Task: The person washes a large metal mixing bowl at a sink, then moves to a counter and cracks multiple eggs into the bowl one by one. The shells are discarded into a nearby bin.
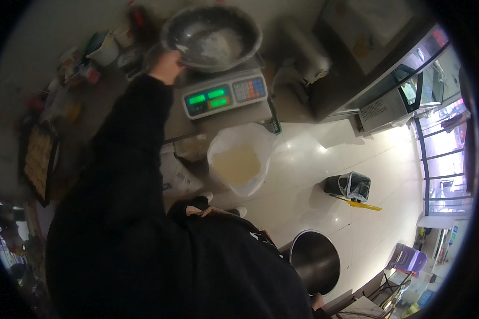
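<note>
My left hand (168, 67) grips the near-left rim of a wide metal bowl (252, 38), which holds a patch of white powder (219, 44). The bowl sits on a digital weighing scale (225, 95) with lit green displays and a keypad. At the lower right, my right hand (317, 302) shows only in part, beside the rim of a deep metal pot (314, 263); its fingers are hidden. Before me stands an open white bag (243, 189) with pale yellowish contents (236, 162).
A dark tray (44, 195) of pale pieces lies at left. White tubs (103, 52) stand behind my left arm. A stand mixer (309, 56) is right of the bowl. On the tiled floor (303, 159) are a lined waste bin (353, 187) and, farther off, a purple stool (407, 258).
</note>
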Demonstrator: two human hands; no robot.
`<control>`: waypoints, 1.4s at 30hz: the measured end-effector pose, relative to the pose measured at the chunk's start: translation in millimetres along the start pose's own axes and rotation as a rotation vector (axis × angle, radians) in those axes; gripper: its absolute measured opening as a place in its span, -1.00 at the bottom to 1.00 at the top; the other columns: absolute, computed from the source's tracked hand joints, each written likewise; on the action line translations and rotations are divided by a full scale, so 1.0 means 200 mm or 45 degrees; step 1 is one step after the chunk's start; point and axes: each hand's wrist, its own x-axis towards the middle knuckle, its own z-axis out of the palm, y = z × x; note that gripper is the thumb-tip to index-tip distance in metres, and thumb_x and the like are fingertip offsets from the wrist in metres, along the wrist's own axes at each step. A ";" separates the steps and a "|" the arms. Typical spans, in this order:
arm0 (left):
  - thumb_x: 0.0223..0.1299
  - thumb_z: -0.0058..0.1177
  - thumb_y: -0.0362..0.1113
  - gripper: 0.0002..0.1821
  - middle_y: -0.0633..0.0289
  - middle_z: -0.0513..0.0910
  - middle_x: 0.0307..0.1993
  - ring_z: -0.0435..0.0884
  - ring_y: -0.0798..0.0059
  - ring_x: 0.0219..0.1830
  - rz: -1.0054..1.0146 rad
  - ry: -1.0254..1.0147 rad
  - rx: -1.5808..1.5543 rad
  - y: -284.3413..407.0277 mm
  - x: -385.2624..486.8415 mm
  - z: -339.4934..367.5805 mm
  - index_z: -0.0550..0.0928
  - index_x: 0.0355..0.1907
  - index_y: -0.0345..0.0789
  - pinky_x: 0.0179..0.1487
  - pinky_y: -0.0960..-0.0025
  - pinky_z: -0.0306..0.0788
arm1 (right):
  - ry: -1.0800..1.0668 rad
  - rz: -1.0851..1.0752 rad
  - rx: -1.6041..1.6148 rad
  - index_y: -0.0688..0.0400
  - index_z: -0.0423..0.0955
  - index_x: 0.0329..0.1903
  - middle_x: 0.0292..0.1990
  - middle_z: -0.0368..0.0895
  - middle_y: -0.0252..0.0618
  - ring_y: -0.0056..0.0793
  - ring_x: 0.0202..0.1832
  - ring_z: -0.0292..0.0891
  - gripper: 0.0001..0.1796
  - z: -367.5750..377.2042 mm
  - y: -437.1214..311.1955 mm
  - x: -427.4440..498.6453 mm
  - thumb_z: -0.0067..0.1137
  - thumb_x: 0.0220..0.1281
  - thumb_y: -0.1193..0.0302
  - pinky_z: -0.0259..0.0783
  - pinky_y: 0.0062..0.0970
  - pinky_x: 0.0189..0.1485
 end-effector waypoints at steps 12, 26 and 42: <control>0.20 0.08 -0.31 -0.66 0.16 0.46 0.07 0.35 0.22 0.16 -1.559 1.379 -1.081 -0.34 -1.38 -0.87 0.51 0.04 -0.29 0.29 0.07 0.19 | 0.218 -0.677 -0.975 0.07 0.64 -0.48 -0.39 0.69 -0.12 -0.07 -0.29 0.66 -0.97 0.35 -0.12 0.22 0.28 -0.06 0.43 0.54 -0.20 -0.35; -0.02 0.32 -0.23 -0.58 -0.14 0.63 -0.19 0.60 -0.02 -0.11 -1.187 0.078 0.892 -0.38 -1.92 -0.65 0.62 -0.17 -0.49 -0.07 0.18 0.49 | 0.481 -0.871 -0.711 0.12 0.58 -0.51 -0.42 0.66 -0.09 0.02 -0.30 0.61 -0.65 -0.01 -0.48 -0.14 0.41 -0.31 0.13 0.51 -0.15 -0.32; -0.23 0.21 -0.43 -0.73 0.09 0.60 -0.11 0.51 0.09 -0.04 -0.036 0.290 0.308 0.38 -0.77 0.36 0.57 -0.34 -0.25 0.09 0.08 0.29 | 0.415 -0.717 -0.789 0.13 0.62 -0.42 -0.35 0.66 -0.04 0.02 -0.21 0.60 -0.71 -0.13 -0.77 -0.42 0.33 -0.17 0.20 0.50 -0.14 -0.21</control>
